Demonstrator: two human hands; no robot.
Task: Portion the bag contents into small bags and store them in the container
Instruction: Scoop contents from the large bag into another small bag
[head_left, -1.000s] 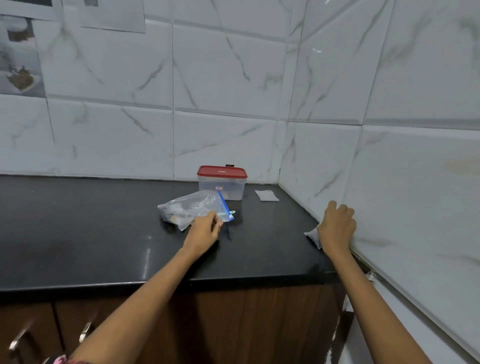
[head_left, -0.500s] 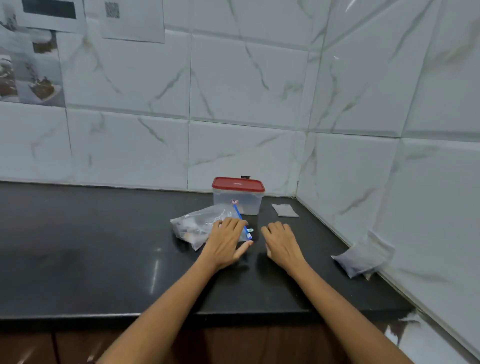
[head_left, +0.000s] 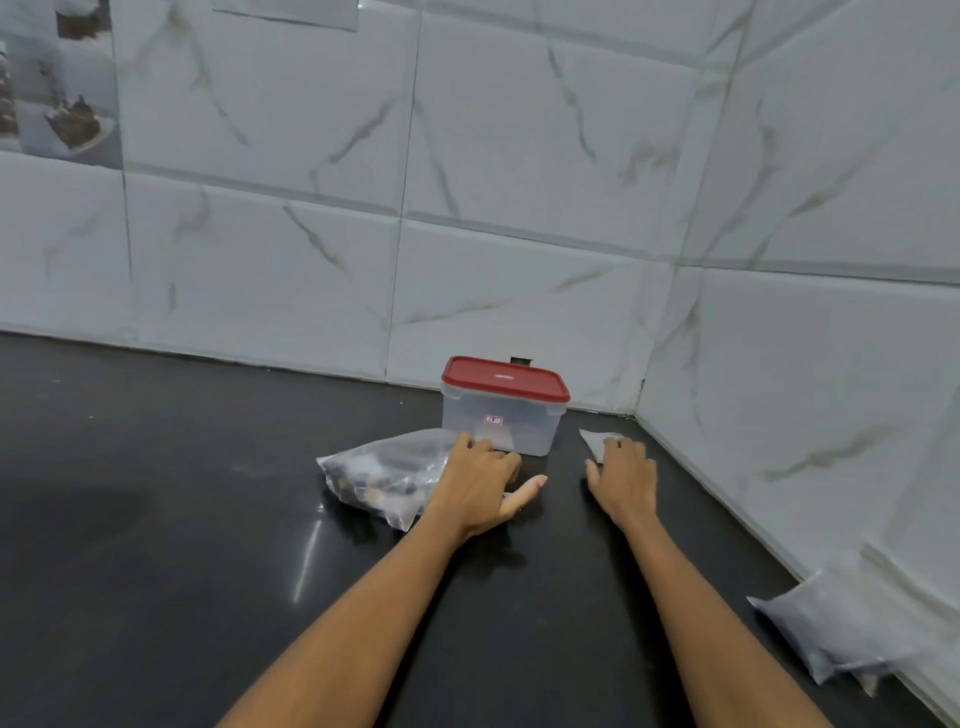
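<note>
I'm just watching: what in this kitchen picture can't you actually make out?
Head view only:
- Inside the clear plastic container with red lid: frosted walls blur any contents.
- Large clear zip bag: dark pieces inside, too blurred to identify; the left hand covers its closure.
- Small grey pouch: mostly hidden under the right hand.
- Grey pouch by the wall: motion-blurred.

Container (head_left: 501, 415) behind big bag (head_left: 382, 470); small bag (head_left: 595, 441) to its right
</note>
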